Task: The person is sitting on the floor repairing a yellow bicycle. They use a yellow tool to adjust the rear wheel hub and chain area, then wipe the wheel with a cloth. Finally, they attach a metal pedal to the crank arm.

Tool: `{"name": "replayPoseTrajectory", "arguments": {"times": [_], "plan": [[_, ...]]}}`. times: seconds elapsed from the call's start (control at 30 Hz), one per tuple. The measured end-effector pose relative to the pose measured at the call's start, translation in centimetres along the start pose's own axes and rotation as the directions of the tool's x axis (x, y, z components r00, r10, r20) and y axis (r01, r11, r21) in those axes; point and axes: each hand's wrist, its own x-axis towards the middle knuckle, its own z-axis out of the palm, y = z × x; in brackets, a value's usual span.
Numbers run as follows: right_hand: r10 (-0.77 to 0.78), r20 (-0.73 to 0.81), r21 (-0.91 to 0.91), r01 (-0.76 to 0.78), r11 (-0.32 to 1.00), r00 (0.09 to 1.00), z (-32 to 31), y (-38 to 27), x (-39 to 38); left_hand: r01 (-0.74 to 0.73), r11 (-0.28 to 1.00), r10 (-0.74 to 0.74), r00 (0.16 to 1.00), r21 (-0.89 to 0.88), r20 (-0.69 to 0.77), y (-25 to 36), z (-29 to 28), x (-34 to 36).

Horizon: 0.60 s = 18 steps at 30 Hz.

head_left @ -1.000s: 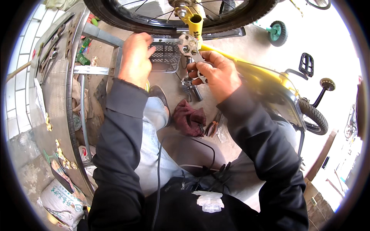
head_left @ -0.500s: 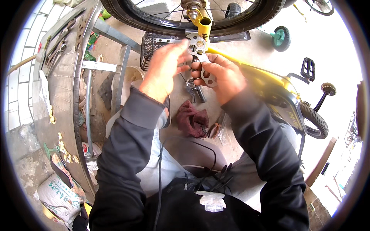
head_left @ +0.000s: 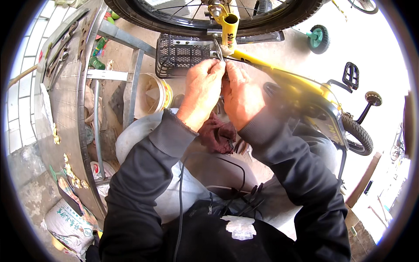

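A flat silver multi-hole wrench (head_left: 218, 49) is turned almost edge-on, its far end beside the yellow bicycle fork tube (head_left: 229, 35). My left hand (head_left: 201, 91) pinches it with the thumb and bent fingers. My right hand (head_left: 244, 94) is closed on it from the other side, fingertips against those of the left. Both hands hide the wrench's near part. Whether its far end touches the bicycle I cannot tell. Beyond the tube is the bicycle wheel (head_left: 192, 32) with its black tyre. The yellow frame (head_left: 279, 72) stretches off to the right.
A black mesh basket (head_left: 174, 54) lies left of the hands. Near it stand a white bucket (head_left: 165, 94) and a metal-legged bench (head_left: 65, 109) with tools. A dark red cloth (head_left: 216, 135) lies below the hands. At right are a pedal (head_left: 350, 76) and a small teal-hubbed wheel (head_left: 318, 39).
My left hand has come right and closed on the wrench. My right hand has shifted slightly left and down. The wrench has turned from face-on to nearly edge-on.
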Motion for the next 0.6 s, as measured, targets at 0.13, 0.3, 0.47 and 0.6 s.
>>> {"name": "replayPoseTrajectory", "arguments": {"times": [0.13, 0.3, 0.47, 0.6], "plan": [[-0.069, 0.095, -0.058, 0.074, 0.996, 0.993, -0.2, 0.0, -0.3, 0.017, 0.993, -0.01, 0.998, -0.121, 0.056, 0.0, -0.2, 0.2], [-0.132, 0.112, -0.04, 0.137, 0.99, 0.985, 0.0, -0.4, -0.5, 0.038, 0.996, -0.032, 0.997, -0.084, 0.065, 0.3, -1.1, 1.0], [-0.1, 0.193, 0.014, 0.099, 0.995, 0.976, -2.0, -1.4, -0.4, -0.099, 0.962, 0.098, 0.995, 0.253, 0.016, 1.2, -2.8, 2.5], [-0.052, 0.104, -0.084, 0.061, 0.995, 0.993, -2.4, -0.8, -0.1, -0.275, 0.717, 0.322, 0.946, 0.641, 0.045, 0.9, -5.3, 4.8]]}}
